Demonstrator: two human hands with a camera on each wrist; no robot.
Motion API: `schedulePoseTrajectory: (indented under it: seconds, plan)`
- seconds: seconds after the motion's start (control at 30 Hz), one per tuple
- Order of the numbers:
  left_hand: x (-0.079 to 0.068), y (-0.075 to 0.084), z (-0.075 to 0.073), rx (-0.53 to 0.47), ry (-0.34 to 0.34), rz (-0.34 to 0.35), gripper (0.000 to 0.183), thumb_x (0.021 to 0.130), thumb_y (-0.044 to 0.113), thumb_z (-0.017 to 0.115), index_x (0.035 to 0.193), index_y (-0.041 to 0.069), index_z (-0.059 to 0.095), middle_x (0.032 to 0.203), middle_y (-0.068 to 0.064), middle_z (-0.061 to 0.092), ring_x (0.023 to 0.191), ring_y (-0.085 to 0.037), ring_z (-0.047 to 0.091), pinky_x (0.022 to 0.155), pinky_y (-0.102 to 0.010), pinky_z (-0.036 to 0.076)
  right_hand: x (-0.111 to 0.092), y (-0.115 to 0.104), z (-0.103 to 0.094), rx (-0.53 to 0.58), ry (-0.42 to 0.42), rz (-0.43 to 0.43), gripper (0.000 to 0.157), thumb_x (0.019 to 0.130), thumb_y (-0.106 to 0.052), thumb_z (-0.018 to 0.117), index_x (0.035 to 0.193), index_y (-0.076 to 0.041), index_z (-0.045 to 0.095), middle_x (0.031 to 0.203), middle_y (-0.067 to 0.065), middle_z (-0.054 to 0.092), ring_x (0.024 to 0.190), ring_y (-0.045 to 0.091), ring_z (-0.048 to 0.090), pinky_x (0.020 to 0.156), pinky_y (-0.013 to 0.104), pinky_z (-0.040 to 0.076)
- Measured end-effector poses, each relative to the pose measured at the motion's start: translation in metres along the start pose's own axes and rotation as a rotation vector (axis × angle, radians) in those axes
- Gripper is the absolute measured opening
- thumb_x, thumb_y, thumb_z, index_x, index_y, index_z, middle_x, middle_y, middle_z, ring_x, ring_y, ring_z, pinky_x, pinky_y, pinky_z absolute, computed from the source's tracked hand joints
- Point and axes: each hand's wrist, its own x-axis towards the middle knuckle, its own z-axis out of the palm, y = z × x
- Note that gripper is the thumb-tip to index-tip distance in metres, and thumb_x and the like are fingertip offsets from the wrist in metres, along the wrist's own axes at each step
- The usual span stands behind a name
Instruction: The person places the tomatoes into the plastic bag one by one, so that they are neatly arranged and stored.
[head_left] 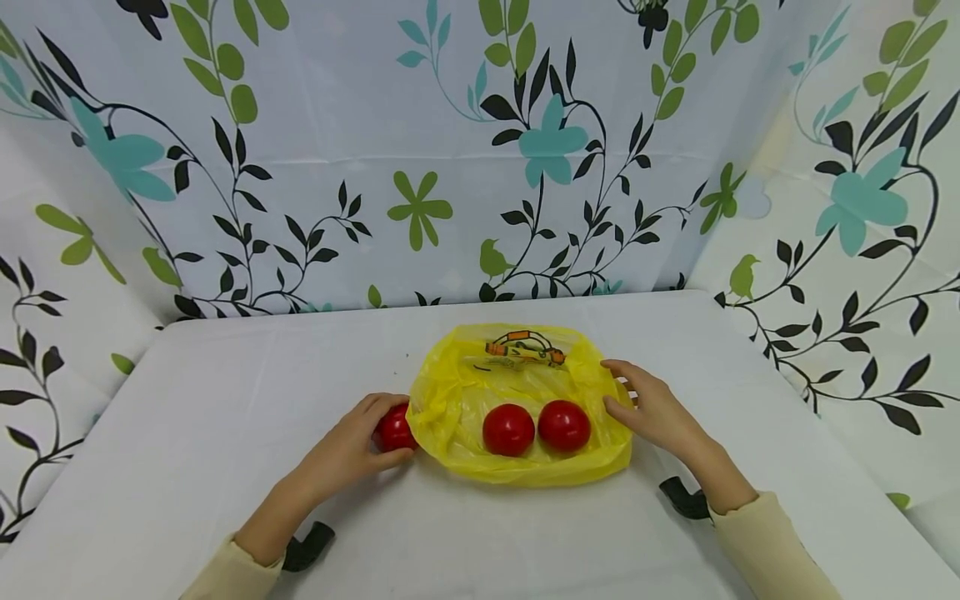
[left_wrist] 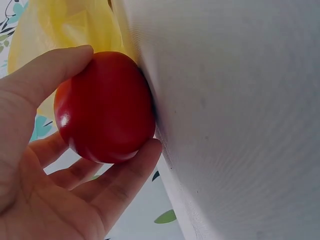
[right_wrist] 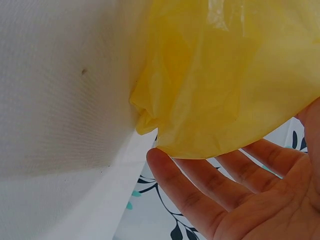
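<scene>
My left hand [head_left: 348,446] curls round a smooth red tomato [left_wrist: 105,107], thumb on one side and fingers on the other. This tomato lies on the table, against the left side of a yellow plastic bag [head_left: 465,462]. Two more tomatoes, a left one [head_left: 508,430] and a right one [head_left: 564,426], sit side by side at the bag, toward its front. At the bag's right side is my right hand [head_left: 660,412], its fingers spread and loosely bent. In the right wrist view, the fingertips [right_wrist: 161,162] lie right at the bag's yellow edge.
A white cloth covers the table [head_left: 225,392]. Behind it hangs a leaf-patterned curtain [head_left: 330,150], with more patterned cloth on both sides. An orange and black print [head_left: 525,348] shows on the bag's back part. Black wrist pieces [head_left: 309,546] sit below both hands.
</scene>
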Motion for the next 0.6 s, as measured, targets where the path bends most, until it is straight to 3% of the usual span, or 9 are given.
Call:
schedulePoseTrajectory:
  seconds: [0.4,0.6]
  plan:
    - [0.0006,-0.0007,0.0005,0.035,0.042,0.000,0.063,0.077,0.026,0.084,0.130,0.008,0.056,0.129,-0.012,0.056,0.116,-0.034,0.056,0.091,-0.050,0.054,-0.0018,-0.0016,0.0000,0.002,0.005,0.009,0.052,0.095,-0.014,0.061,0.141,0.001,0.042,0.136,0.028,0.050,0.113,0.042,0.054,0.095,0.056,0.049]
    - [-0.0019,0.0029,-0.0043,0.046,0.097,-0.018,0.064,0.076,0.026,0.085,0.130,0.008,0.056,0.131,-0.012,0.056,0.116,-0.033,0.056,0.090,-0.049,0.054,-0.0018,-0.0044,-0.0011,-0.002,0.003,0.005,0.052,0.095,-0.014,0.061,0.141,0.002,0.042,0.136,0.028,0.049,0.113,0.043,0.054,0.094,0.057,0.049]
